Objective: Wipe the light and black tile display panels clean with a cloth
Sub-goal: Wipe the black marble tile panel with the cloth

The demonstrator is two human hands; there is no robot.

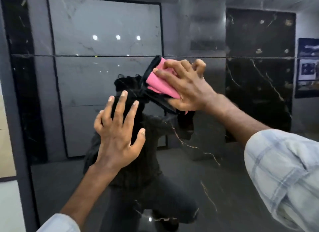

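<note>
A glossy black tile panel (215, 180) with thin pale veins fills the view in front of me. It mirrors the room and my dark outline. My right hand (186, 86) holds a folded pink cloth (160, 84) with a dark edge flat against the panel, just below a horizontal seam (241, 57); its fingers curl over the cloth's top. My left hand (117, 128) rests spread and flat on the panel, lower and to the left of the cloth, holding nothing.
A grey vertical frame edge (12, 110) bounds the panel at the left, with a beige and white surface (6, 145) beyond it. Reflected in the gloss are a light marble panel, a black veined panel and ceiling lights. A poster (308, 67) hangs at the far right.
</note>
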